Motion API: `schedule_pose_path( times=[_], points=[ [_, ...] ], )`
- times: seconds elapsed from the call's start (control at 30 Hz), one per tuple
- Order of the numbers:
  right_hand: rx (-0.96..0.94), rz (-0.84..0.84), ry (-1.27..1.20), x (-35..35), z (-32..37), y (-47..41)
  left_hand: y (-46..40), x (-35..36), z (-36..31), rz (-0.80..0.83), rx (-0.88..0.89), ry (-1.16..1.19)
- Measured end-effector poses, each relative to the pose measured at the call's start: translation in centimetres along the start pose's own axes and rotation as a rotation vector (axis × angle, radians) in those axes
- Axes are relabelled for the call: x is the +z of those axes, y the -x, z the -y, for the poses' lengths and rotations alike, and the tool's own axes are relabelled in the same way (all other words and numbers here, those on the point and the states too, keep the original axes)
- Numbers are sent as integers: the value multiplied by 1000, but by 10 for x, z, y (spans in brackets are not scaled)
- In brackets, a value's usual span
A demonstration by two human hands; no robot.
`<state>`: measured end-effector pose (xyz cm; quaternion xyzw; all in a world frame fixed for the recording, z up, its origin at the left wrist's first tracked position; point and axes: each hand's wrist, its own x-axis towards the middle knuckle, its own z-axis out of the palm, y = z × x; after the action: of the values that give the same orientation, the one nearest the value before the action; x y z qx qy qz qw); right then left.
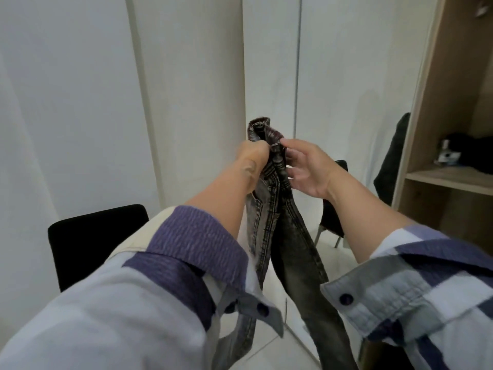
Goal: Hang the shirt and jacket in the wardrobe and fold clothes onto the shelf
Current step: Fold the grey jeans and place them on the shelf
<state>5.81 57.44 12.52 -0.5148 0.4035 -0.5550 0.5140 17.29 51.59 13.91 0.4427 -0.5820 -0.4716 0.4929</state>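
standing at the far left, a black chair (93, 241) backs against the white wall, and next to it the left hand (252, 161) is clamped in a fist around the waistband of grey washed jeans (269, 209) held up in mid-air, legs hanging toward the pale floor. the right hand (304, 169) has fingers spread, only the fingertips (283, 141) touching the waistband; further right, the wooden wardrobe (440, 102) shelf (450, 177) holds dark clothes (472, 150), whose white label is unreadable.
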Motion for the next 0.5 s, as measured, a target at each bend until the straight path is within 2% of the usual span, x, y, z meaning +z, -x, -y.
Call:
schedule_pose_path(
  times=[0.17,0.37,0.5],
  points=[
    [-30,206,187,-5,-4,3,-5,0,-7,-11,-60,-5],
    [-62,22,214,-4,-17,-6,12,-5,-19,113,-71,71],
    [-132,-168,84,6,-22,-9,9,-24,-13,141,-38,60]
  ],
)
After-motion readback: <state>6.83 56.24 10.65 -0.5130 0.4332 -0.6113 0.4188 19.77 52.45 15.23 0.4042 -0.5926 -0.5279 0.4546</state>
